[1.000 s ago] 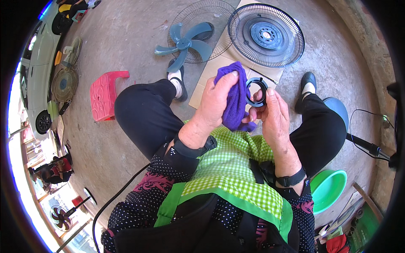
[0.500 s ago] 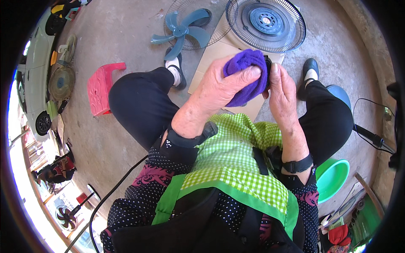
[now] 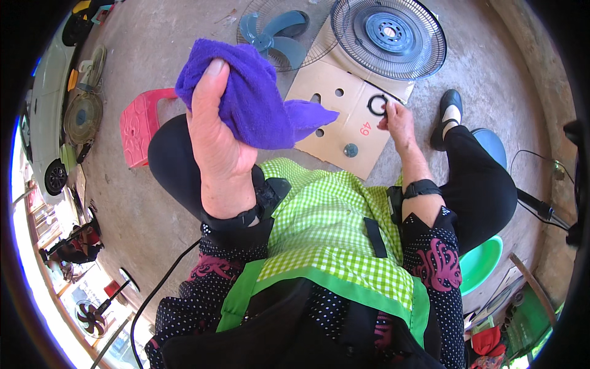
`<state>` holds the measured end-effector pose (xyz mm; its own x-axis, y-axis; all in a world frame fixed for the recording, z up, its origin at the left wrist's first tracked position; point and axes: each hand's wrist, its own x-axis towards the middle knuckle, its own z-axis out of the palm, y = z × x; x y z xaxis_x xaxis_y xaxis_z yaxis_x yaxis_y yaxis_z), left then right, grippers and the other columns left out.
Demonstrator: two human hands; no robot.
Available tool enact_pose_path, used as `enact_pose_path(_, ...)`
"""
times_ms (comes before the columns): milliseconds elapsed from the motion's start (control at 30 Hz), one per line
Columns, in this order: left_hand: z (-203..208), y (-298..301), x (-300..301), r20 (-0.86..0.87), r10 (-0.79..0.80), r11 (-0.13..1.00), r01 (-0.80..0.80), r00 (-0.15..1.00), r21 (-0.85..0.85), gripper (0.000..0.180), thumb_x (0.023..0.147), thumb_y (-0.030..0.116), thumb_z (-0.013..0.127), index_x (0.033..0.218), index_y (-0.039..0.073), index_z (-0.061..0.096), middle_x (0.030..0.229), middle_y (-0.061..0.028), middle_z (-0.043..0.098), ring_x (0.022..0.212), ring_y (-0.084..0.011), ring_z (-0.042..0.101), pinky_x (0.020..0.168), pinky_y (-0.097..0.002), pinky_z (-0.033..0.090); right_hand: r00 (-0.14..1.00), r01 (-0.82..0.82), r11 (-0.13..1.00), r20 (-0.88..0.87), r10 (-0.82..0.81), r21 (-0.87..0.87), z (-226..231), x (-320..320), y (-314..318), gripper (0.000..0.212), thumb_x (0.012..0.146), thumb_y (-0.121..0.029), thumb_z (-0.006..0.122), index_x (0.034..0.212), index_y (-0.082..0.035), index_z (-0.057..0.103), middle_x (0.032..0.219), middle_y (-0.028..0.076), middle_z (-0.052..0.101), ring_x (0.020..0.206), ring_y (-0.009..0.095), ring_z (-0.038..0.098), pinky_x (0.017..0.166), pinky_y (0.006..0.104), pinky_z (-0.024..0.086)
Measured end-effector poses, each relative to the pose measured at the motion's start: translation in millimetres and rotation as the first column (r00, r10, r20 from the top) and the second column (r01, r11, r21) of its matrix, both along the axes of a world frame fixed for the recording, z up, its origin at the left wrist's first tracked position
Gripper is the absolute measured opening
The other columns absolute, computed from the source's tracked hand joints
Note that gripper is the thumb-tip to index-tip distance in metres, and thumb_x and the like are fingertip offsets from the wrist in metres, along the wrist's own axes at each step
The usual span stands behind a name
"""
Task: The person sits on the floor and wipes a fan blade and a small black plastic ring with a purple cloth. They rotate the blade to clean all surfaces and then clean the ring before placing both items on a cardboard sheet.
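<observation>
A bunched purple cloth [image 3: 258, 101] is gripped in my left hand [image 3: 218, 138], raised at the left with the thumb over the fabric and one corner hanging toward the right. Farther right, my right hand [image 3: 399, 125] pinches the edge of a small black ring [image 3: 376, 106] over the cardboard sheet [image 3: 332, 144]. Whether the ring touches the cardboard I cannot tell. A small round dark knob-like piece [image 3: 350, 150] lies on the cardboard's near part. Beyond it sits a round black fan grille [image 3: 424, 49] with a blue-grey centre.
Blue-grey fan blades [image 3: 270, 40] lie with another wire grille behind the cloth. A pink stool [image 3: 138, 132] stands left of my knee, a green basin [image 3: 482, 264] at the right. Fans [image 3: 84, 117] and a parked car [image 3: 52, 123] are farther left.
My hands have parted. The left has moved left with the purple cloth; the right has reached down toward the cardboard with the black ring, which was against the cloth before.
</observation>
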<state>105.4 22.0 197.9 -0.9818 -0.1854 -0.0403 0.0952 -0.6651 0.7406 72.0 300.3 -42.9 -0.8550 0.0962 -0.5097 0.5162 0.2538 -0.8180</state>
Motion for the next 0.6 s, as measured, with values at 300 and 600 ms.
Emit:
enact_pose_path(300,-7,3,2,0.106,0.058,0.997,-0.063,0.993,0.037,0.030,0.096,0.023,0.048,0.113,0.001,0.060,0.106,-0.0105,0.066,0.095,-0.0220,0.065,0.085,-0.0370,0.053,0.975,-0.209,0.925,0.143,0.171,0.319,-91,24,12,0.031,0.097,-0.026,0.051,0.099,0.001,0.067,0.063,0.010,0.066,0.053,0.014,0.064,0.051,0.0284,0.052)
enact_pose_path(600,-24,11,-8,0.198,0.091,0.991,-0.108,0.976,0.078,0.033,0.095,0.022,0.049,0.121,0.002,0.057,0.115,-0.0125,0.065,0.103,-0.0274,0.066,0.088,-0.0475,0.055,0.962,-0.268,0.916,0.126,0.241,0.299,-146,33,7,0.028,0.096,-0.023,0.054,0.097,0.002,0.067,0.087,0.019,0.066,0.069,0.029,0.067,0.066,0.0381,0.054)
